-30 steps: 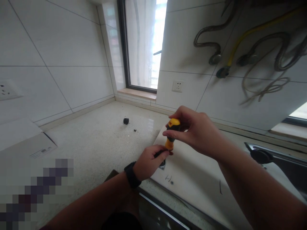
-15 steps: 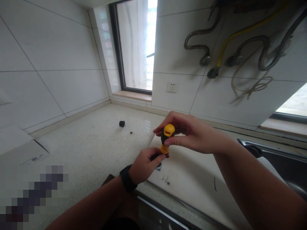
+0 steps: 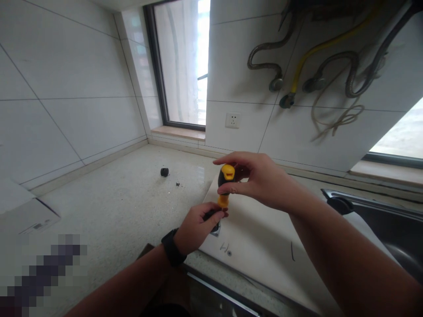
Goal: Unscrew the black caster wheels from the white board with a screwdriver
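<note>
At the left end of the white board [image 3: 261, 246], you have one near-upright yellow-and-black screwdriver [image 3: 227, 174], right hand [image 3: 259, 178] half-curled round it, and one half-hidden black fitting [image 3: 209, 215], apparently pinched in your left hand [image 3: 197, 225].

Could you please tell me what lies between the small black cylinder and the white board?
In the head view, tiny dark pieces lie there on the countertop.

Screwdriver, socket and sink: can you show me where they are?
Screwdriver [image 3: 225, 178]: head view, on the upper part of its yellow-and-black handle.
Socket [image 3: 233, 120]: head view, on the middle of its white plate.
Sink [image 3: 393, 234]: head view, on a bare part of its dark basin.
</note>
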`<action>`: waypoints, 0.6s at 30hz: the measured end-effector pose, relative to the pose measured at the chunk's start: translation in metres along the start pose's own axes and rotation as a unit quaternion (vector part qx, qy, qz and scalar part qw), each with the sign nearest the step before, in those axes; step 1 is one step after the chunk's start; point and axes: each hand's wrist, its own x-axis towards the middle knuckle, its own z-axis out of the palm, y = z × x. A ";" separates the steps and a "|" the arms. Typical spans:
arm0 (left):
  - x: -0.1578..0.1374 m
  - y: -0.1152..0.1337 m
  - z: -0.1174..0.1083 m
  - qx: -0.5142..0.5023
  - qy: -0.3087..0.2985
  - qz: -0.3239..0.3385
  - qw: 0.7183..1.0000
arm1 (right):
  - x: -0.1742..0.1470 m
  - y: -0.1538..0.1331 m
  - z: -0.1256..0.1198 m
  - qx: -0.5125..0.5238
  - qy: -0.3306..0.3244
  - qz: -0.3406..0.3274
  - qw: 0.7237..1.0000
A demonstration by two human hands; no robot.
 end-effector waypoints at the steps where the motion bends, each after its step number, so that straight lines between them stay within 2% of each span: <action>1: 0.000 0.001 0.000 0.001 0.003 -0.001 1.000 | -0.001 0.002 -0.002 0.027 -0.009 0.002 1.000; 5: 0.000 0.001 0.000 0.007 0.003 0.001 1.000 | -0.005 0.011 -0.007 0.131 -0.100 -0.057 0.985; 7: 0.000 0.000 0.001 0.009 0.001 0.002 1.000 | -0.005 0.010 -0.006 0.137 -0.115 -0.077 0.981; 10: 0.000 -0.001 0.001 0.003 0.003 -0.004 1.000 | -0.004 0.004 -0.002 0.038 -0.059 -0.060 0.996; 13: 0.000 0.000 0.001 0.006 0.004 -0.005 1.000 | -0.001 -0.004 0.002 -0.063 -0.014 -0.047 0.997; 15: 0.000 0.001 0.001 0.012 0.005 -0.002 1.000 | 0.000 -0.007 0.003 -0.070 -0.001 -0.038 0.997; 18: 0.000 0.002 0.001 0.017 0.007 0.001 1.000 | -0.002 -0.005 0.002 -0.019 0.011 -0.006 1.000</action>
